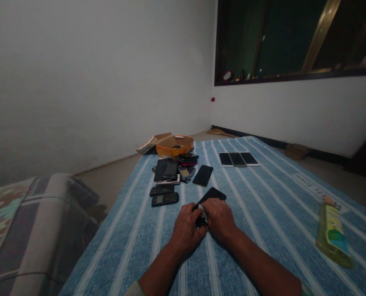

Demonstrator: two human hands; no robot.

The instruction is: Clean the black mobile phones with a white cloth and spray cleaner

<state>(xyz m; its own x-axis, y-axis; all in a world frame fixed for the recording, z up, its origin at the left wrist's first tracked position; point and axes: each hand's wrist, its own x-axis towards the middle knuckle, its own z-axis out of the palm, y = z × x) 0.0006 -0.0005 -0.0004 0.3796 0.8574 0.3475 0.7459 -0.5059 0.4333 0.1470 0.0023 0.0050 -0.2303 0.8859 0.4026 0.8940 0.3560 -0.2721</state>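
A black smartphone (pixel 214 193) lies slantwise on the striped cloth, partly under both my hands. My left hand (pixel 185 230) is closed on its left edge, thumb and fingers around the lower part. Pressed onto the phone, my right hand (pixel 220 217) has its fingers bunched on a small whitish crumpled wipe (pixel 203 214); its shape is mostly hidden. Just beyond the hands rests another dark smartphone (pixel 203 175). Two black button phones (pixel 165 199) lie to the left, in front of a pile of several mixed phones (pixel 170 169).
An open orange box (pixel 174 149) stands behind the pile. Three smartphones (pixel 237 159) lie side by side farther right. A bottle of yellow-green liquid (pixel 333 236) lies at the right on the blue striped cloth (pixel 263 213). A cloth-covered seat (pixel 44 230) is at left.
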